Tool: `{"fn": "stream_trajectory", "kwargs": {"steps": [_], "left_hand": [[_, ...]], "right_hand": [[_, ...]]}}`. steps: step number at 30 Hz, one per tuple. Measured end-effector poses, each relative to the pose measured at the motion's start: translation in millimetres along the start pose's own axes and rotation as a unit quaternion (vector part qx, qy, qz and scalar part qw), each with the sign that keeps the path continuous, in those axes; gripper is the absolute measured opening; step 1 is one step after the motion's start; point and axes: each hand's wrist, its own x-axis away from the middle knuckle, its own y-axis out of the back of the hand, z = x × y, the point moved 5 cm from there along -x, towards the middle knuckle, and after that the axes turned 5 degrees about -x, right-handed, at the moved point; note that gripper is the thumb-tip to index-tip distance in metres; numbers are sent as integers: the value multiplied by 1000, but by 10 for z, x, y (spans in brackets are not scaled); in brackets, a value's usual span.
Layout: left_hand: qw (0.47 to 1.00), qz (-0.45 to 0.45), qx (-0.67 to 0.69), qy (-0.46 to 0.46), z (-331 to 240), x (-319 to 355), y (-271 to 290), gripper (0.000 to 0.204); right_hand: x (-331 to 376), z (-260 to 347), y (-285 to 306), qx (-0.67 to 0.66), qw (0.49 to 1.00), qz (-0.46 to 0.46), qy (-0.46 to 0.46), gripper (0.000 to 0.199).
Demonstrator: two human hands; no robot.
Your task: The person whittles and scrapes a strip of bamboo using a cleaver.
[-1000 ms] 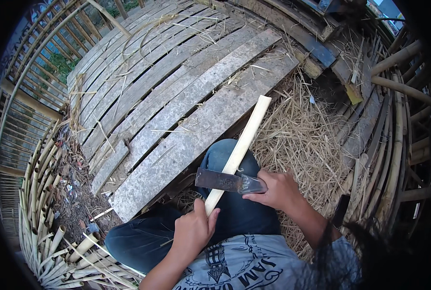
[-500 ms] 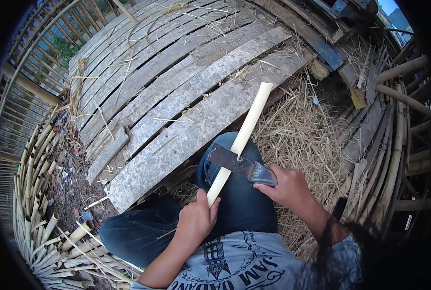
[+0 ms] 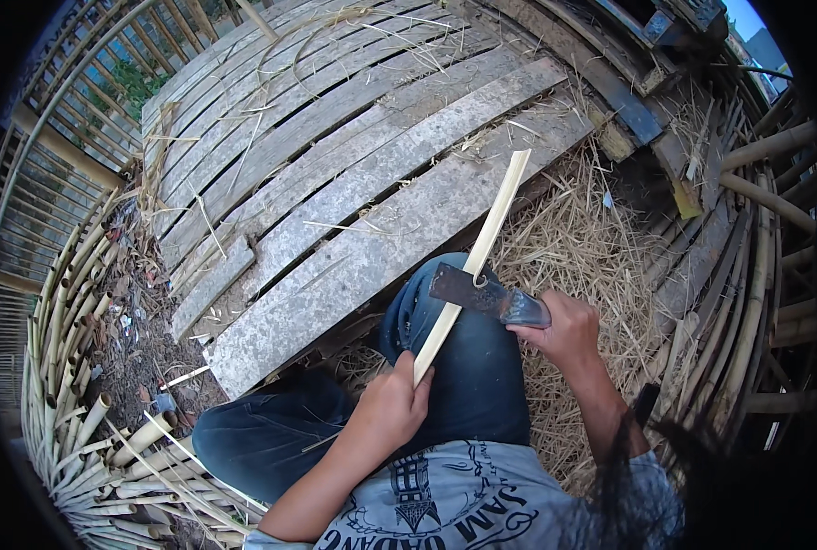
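Note:
In my left hand (image 3: 395,401) is the lower end of a long pale bamboo strip (image 3: 500,215), fingers closed round it. The strip slants up and away to the right across my raised knee, its narrow side partly turned up. My right hand (image 3: 564,328) grips the handle of a broad, dark-bladed knife (image 3: 468,289). Its blade lies across the strip above the knee, and a thin curled shaving stands at the blade's edge. The far end of the strip reaches over the wooden planks and is unsupported.
A weathered plank platform (image 3: 372,234) fills the space ahead. Straw-like shavings (image 3: 564,220) cover the ground to the right. Bamboo poles (image 3: 97,417) are stacked at the lower left, with more poles (image 3: 766,202) at the right. A slatted bamboo fence (image 3: 60,156) stands at the far left.
Both hands, the knife and the strip have shifted a little to the right. The strip has rolled so that it looks narrower, and the curled shaving at the blade looks larger.

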Motion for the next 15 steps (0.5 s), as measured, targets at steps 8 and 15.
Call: {"fn": "stream_trajectory", "kwargs": {"steps": [8,15], "left_hand": [[996,-39,-84,-15,-46,-9,27,31],[987,-46,-148,-33,7,-30,18,30]], "right_hand": [[-103,23,81,-142,977,146,-68,49],[-128,6,-33,-212,930,272,-128,44]]}}
